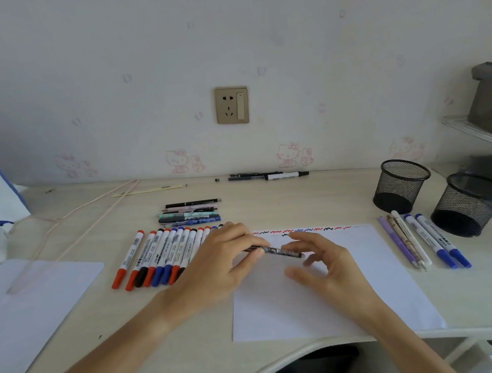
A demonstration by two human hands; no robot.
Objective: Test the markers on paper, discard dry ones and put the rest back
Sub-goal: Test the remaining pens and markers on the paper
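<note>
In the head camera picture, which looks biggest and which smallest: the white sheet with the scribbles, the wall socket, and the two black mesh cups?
1. White sheet, by far the largest.
2. The two mesh cups: the nearer one looks slightly bigger than the farther one, but that may only be nearness to the camera, so I won't rank them.
3. Wall socket, smallest.

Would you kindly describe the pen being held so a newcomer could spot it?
Start at the white paper with scribbles along its far edge. Above it, the left hand grips a dark patterned pen, the only pen off the desk.
</note>
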